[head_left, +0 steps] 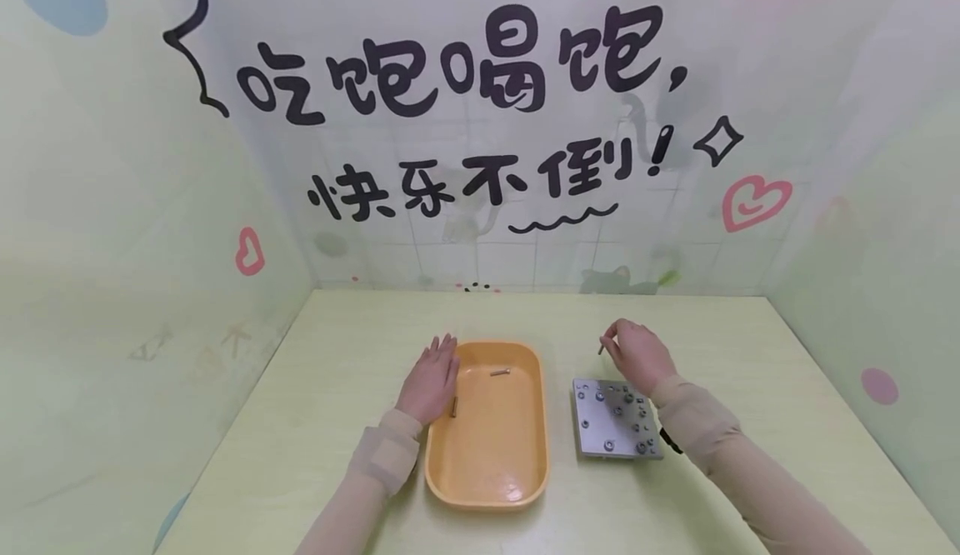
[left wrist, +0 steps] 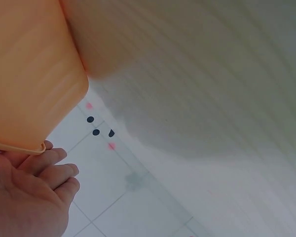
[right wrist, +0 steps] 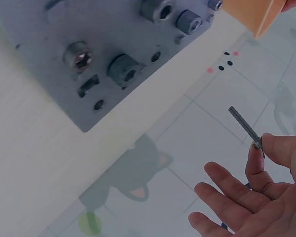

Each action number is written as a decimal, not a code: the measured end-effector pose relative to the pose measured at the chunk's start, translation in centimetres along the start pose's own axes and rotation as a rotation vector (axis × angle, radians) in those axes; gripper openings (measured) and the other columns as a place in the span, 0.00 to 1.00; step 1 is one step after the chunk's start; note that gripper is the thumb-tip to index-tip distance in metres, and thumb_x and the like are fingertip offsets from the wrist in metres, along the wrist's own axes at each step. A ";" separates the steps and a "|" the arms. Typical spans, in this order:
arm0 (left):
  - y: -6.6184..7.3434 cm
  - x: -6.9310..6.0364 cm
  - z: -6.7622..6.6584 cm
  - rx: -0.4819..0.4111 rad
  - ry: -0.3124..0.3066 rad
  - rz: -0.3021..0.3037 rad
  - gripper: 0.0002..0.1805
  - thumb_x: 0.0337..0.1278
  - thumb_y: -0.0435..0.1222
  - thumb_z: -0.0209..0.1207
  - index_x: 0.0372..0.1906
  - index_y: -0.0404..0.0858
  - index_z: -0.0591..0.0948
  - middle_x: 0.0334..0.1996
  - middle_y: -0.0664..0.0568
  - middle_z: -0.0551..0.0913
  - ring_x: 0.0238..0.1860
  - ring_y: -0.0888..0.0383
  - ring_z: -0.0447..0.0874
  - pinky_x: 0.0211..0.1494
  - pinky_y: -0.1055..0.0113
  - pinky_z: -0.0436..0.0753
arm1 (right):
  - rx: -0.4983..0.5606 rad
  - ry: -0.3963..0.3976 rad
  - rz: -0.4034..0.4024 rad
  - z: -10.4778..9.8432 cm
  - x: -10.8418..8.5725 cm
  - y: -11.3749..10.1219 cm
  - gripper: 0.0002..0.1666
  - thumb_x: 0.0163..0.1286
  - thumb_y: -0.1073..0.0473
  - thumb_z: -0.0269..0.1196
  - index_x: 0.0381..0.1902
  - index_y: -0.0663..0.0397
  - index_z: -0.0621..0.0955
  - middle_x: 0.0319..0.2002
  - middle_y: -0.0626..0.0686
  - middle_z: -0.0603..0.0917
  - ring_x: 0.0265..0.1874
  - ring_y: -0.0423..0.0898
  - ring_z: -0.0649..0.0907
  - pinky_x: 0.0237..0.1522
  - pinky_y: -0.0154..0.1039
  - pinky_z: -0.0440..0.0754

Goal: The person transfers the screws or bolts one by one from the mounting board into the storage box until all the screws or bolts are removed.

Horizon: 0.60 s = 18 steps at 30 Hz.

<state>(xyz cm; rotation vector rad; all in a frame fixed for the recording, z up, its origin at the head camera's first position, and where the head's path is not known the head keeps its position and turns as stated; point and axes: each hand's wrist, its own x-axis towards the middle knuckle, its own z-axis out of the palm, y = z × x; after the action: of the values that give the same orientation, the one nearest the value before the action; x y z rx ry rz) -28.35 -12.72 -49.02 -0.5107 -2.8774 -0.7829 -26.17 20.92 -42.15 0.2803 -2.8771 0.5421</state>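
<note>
Between thumb and index finger, my right hand (head_left: 636,355) pinches a screw (right wrist: 244,125) by its head, the threaded end pointing away from the fingers; the other fingers are spread. This hand is just above the far edge of a metal plate (head_left: 600,422) that bears several bolts and holes. My left hand (head_left: 431,382) lies along the left rim of an orange tray (head_left: 488,455), fingers fairly straight and touching the rim, as the left wrist view also shows. Inside the tray are two screws, one (head_left: 499,372) near the far end and one (head_left: 453,407) by the left wall.
The tray and plate stand side by side on a pale table (head_left: 337,330), the plate to the right. Behind the table rises a wall covering (head_left: 480,259) with black lettering, and similar coverings stand at both sides.
</note>
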 end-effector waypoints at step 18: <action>0.2 -0.1 -0.1 -0.003 0.000 0.002 0.27 0.80 0.40 0.39 0.70 0.26 0.65 0.72 0.35 0.64 0.75 0.37 0.58 0.79 0.46 0.58 | 0.012 0.018 -0.102 1.1 2.4 -5.8 0.08 0.73 0.60 0.59 0.37 0.62 0.79 0.37 0.59 0.84 0.40 0.58 0.85 0.64 0.59 0.75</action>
<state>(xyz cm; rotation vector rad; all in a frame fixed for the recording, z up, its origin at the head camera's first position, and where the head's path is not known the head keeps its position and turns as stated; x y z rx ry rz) -28.21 -12.64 -48.86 -0.5130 -2.8754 -0.7875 -27.38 14.81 -40.63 0.4186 -2.8245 0.5400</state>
